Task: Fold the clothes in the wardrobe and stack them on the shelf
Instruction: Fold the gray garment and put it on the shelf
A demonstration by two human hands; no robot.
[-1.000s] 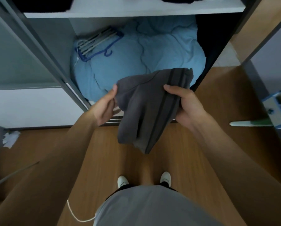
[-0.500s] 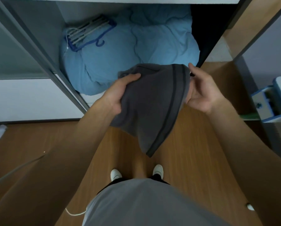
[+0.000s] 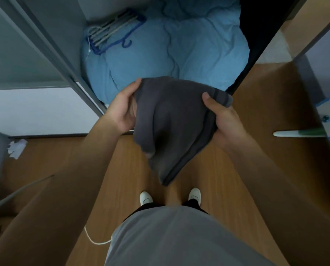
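- Left hand [image 3: 124,110] and right hand [image 3: 222,120], fingers closed on the grey garment [image 3: 171,121], hold it before the open wardrobe [image 3: 51,54].
- Step, as judged: folding mid-air; next, halve it, then shelve it.

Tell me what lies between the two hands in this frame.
The head view shows the dark grey garment spanning from left hand to right hand, both gripping its top edge.

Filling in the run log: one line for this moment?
left hand: grips grey garment | right hand: grips striped edge | garment: hanging, part-folded | shelf: out of view
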